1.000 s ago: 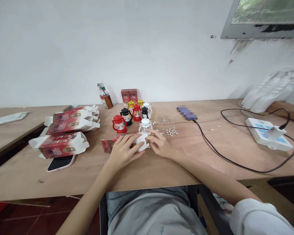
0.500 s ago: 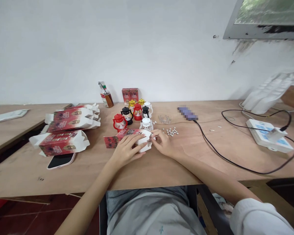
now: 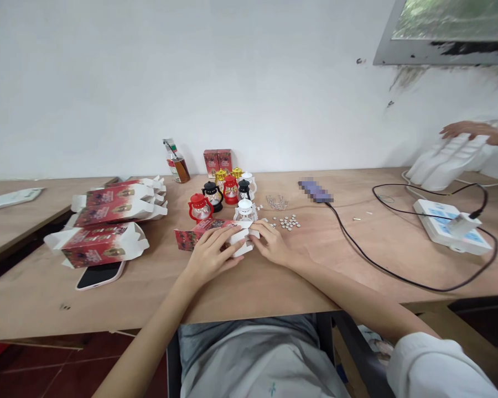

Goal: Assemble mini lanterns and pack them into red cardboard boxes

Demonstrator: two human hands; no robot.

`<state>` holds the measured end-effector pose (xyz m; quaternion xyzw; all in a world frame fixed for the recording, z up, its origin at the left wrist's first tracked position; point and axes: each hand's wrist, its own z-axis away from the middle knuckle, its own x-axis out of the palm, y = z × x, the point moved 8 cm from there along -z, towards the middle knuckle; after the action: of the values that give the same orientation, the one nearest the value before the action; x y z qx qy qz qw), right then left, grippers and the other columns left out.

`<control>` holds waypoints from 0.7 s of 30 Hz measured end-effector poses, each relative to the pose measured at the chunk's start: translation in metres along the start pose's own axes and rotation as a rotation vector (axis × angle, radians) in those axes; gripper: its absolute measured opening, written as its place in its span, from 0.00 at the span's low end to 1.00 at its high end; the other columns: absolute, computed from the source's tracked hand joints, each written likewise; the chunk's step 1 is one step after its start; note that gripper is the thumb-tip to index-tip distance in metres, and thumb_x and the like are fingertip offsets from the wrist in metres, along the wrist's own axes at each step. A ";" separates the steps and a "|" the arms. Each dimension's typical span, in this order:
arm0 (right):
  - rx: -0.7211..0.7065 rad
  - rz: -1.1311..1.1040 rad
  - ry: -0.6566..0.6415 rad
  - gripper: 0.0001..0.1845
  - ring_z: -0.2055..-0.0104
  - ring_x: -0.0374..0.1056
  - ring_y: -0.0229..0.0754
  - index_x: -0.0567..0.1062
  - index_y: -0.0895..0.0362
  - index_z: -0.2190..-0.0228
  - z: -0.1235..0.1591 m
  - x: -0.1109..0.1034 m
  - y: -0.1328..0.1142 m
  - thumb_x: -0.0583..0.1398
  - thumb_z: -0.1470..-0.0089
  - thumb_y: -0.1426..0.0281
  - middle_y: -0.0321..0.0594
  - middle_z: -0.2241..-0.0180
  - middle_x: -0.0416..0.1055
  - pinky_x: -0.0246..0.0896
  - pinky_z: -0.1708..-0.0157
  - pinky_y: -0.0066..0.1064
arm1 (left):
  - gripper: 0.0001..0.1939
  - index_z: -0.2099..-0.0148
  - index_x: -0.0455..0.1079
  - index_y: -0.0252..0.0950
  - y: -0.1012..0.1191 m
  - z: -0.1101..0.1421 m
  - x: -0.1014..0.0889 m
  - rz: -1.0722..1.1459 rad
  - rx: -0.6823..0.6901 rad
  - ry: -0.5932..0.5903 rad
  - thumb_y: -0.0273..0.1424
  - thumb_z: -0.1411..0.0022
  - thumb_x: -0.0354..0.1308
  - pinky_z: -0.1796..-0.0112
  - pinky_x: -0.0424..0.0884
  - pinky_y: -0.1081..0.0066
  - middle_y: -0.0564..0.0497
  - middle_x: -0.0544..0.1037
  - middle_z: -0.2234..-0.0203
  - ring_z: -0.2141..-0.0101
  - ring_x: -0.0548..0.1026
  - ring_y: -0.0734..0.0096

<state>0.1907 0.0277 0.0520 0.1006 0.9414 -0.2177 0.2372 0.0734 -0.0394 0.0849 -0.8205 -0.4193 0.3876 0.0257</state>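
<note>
A small red printed carton (image 3: 199, 232) lies on its side on the wooden table (image 3: 274, 276), its white end flaps toward the right. My left hand (image 3: 209, 254) lies over the carton with its fingers curled on the top. My right hand (image 3: 271, 241) pinches the white flaps at the carton's open end. Just behind the carton stands a white toy lantern (image 3: 245, 210). A red lantern (image 3: 200, 208), a black one (image 3: 213, 195) and several more cluster further back.
Open red cartons (image 3: 108, 221) are stacked at the left over a phone (image 3: 99, 275). Small round discs (image 3: 289, 222) and metal hooks (image 3: 277, 202) lie right of the lanterns. A black cable (image 3: 382, 265) runs to a power strip (image 3: 452, 232). Another person's hand (image 3: 468, 130) reaches in far right.
My hands have kept working the carton's white end flaps, with small finger shifts. Another person's hand has come into view at the far right above the white packets.
</note>
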 end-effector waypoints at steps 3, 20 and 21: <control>0.006 -0.027 0.002 0.10 0.57 0.66 0.41 0.68 0.56 0.57 -0.001 -0.002 -0.002 0.51 0.41 0.74 0.44 0.61 0.68 0.65 0.58 0.34 | 0.13 0.54 0.69 0.38 0.002 0.001 0.000 -0.020 0.034 -0.002 0.36 0.41 0.59 0.54 0.68 0.63 0.41 0.75 0.53 0.53 0.73 0.62; 0.077 -0.163 -0.018 0.09 0.58 0.66 0.41 0.69 0.55 0.59 -0.002 0.001 -0.003 0.57 0.43 0.67 0.43 0.60 0.68 0.64 0.60 0.33 | 0.19 0.49 0.67 0.38 -0.010 0.007 0.003 -0.046 -0.063 -0.004 0.38 0.42 0.59 0.54 0.66 0.60 0.39 0.73 0.51 0.53 0.72 0.57; 0.093 -0.179 -0.017 0.08 0.59 0.66 0.40 0.69 0.55 0.60 -0.001 0.001 -0.004 0.57 0.43 0.67 0.43 0.61 0.69 0.64 0.62 0.32 | 0.21 0.48 0.66 0.38 -0.010 0.007 0.003 -0.032 -0.063 0.003 0.38 0.42 0.59 0.54 0.66 0.60 0.40 0.73 0.51 0.53 0.72 0.57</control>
<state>0.1885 0.0252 0.0542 0.0249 0.9334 -0.2825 0.2198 0.0632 -0.0330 0.0820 -0.8148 -0.4442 0.3725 0.0065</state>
